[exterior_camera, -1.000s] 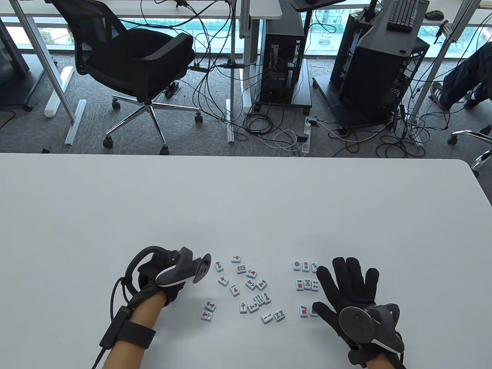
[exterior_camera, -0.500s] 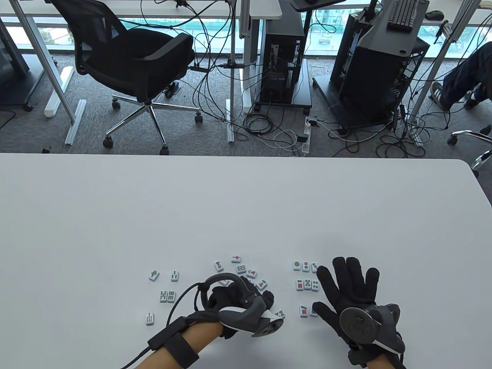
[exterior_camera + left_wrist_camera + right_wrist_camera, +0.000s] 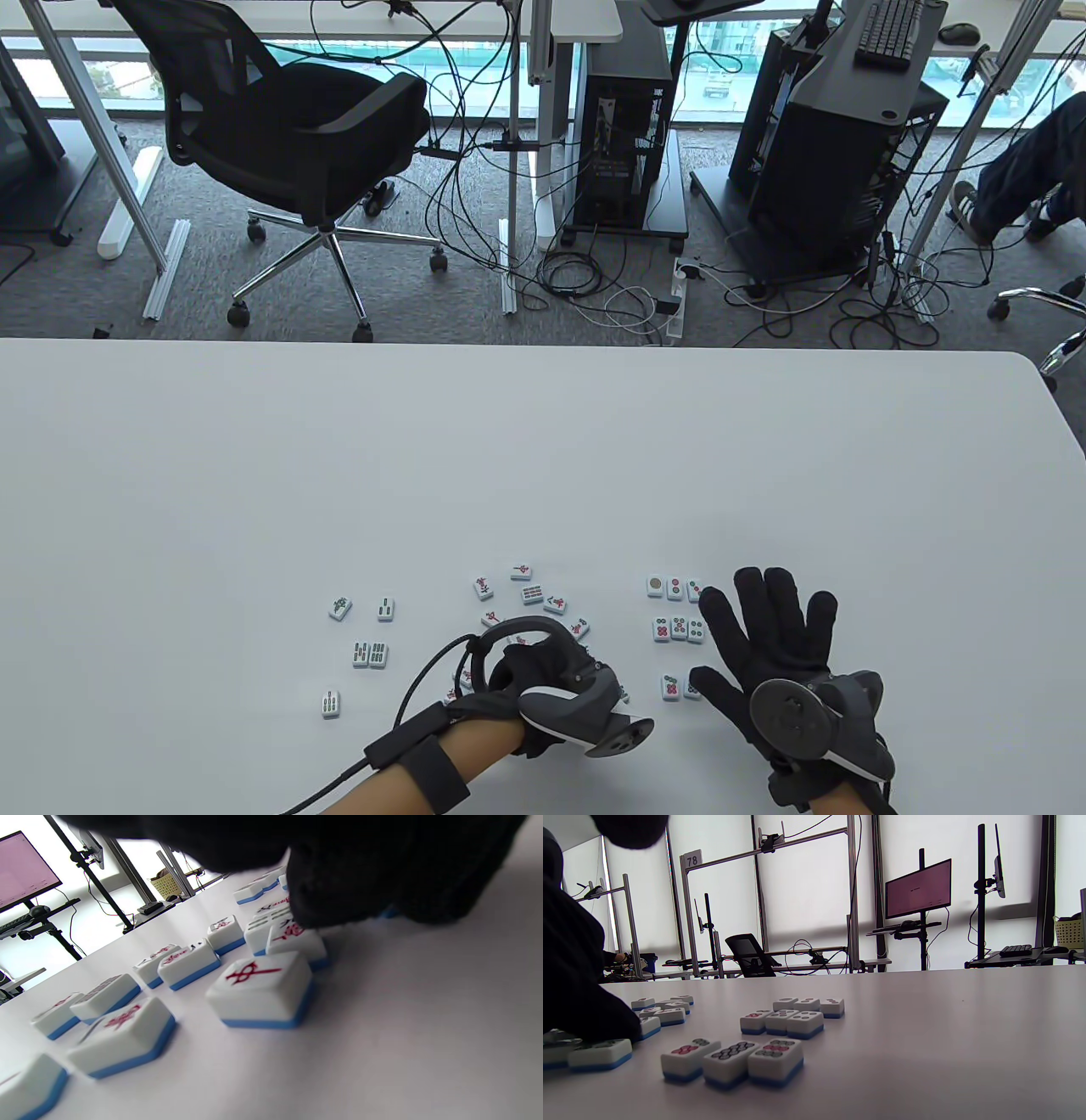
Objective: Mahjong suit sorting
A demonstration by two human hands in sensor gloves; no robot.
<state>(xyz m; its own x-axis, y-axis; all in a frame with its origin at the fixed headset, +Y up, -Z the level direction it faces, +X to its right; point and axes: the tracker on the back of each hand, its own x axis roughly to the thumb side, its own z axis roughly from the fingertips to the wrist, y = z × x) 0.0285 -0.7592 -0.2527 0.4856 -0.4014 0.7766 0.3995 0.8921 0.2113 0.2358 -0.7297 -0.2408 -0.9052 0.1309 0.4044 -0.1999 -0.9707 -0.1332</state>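
White, blue-backed mahjong tiles lie face up on the counter: five bamboo tiles (image 3: 361, 645) loosely spread at left, a jumbled character cluster (image 3: 534, 598) in the middle, dot tiles (image 3: 677, 628) in three neat rows at right.

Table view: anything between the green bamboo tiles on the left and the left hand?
Nothing. Bare table separates the bamboo tiles from the left hand in the table view.
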